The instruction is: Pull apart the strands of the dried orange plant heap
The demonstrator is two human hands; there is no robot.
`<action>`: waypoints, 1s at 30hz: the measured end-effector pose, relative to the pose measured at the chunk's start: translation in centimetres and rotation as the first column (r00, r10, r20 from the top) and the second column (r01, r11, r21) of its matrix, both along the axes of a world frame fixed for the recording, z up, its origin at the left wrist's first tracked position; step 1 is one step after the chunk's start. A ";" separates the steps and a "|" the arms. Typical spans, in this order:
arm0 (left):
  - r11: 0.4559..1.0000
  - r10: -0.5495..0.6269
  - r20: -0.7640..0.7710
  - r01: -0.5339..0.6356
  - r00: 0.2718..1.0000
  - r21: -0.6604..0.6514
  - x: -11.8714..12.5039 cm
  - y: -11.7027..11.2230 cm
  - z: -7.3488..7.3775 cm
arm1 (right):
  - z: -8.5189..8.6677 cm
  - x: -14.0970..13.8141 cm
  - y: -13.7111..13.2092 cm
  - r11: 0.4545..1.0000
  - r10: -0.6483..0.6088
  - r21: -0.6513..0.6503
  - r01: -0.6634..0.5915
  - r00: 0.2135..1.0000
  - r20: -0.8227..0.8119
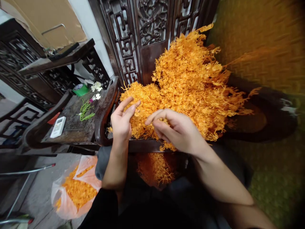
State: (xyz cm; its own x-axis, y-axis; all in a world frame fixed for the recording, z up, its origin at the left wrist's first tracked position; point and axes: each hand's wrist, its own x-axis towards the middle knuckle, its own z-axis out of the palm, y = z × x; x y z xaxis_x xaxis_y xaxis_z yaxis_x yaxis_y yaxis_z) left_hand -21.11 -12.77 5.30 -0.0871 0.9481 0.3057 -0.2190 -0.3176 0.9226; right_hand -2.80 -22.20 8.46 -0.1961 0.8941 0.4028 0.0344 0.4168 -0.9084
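A big heap of orange, branching, frilly pieces (190, 73) lies in front of me on a dark wooden seat. My left hand (122, 119) is raised at the heap's near left side, fingers curled and thumb bent toward them. Small orange bits show by its thumb, but whether they are in its grip is unclear. Over the front of the heap, my right hand (177, 128) has its thumb and bent forefinger drawn together in a pinch. Whatever sits in that pinch is hidden against the orange behind. The two hands are apart, tips facing each other.
Left of me, a wooden side table (73, 135) bears a white remote control (58, 127), a green tape roll (80, 90), green stems (86, 110) and white flowers (96, 86). A plastic bag (58, 190) with orange pieces stands on the floor. Behind the heap rises a carved backrest (152, 57).
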 end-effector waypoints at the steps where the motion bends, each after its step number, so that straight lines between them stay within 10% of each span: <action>1: 0.998 -0.060 0.002 0.060 0.998 -0.037 0.3 -0.3 0.1 | -0.1 0.4 0.5 0.995 0.037 -0.096 -0.038 0.999 -0.019; 4: 0.987 -0.135 -0.001 0.134 0.991 -0.089 0.8 -1.2 0.2 | -0.5 1.1 1.8 0.983 0.057 -0.172 -0.066 0.997 -0.057; 8: 0.995 -0.100 -0.082 0.101 0.992 0.010 0.8 -1.9 0.4 | -1.3 0.9 2.3 0.982 -0.176 0.089 0.164 0.973 0.148; 16: 0.997 -0.075 -0.147 0.078 0.986 0.014 1.2 -3.2 0.8 | -3.7 -0.4 3.7 0.746 -0.538 0.624 0.234 0.764 0.356; 21: 0.996 0.074 -0.012 -0.073 0.997 0.043 0.2 -1.1 0.2 | -2.8 -1.8 1.1 0.600 -0.368 0.797 0.073 0.909 0.194; 24: 0.990 0.125 0.095 -0.131 0.988 0.055 -1.1 0.1 0.4 | -1.3 -1.7 -0.5 0.701 -0.183 0.712 0.025 0.972 0.146; 27: 0.994 0.066 0.105 -0.074 0.992 0.079 -2.0 0.0 1.1 | -0.4 -0.5 -0.2 0.869 -0.182 0.478 0.124 0.980 0.077; 30: 0.994 0.038 0.132 -0.051 0.991 0.096 -2.2 -0.8 1.6 | -0.2 0.9 0.8 0.920 -0.213 0.337 0.201 0.977 -0.001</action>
State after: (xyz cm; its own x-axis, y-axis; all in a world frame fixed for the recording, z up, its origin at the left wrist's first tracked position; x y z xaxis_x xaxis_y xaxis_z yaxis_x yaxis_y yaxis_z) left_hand -23.27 -13.54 6.95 -0.1736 0.9081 0.3810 -0.3184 -0.4179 0.8509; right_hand -1.93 -21.42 8.21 -0.0405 0.7312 0.6810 0.1815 0.6756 -0.7146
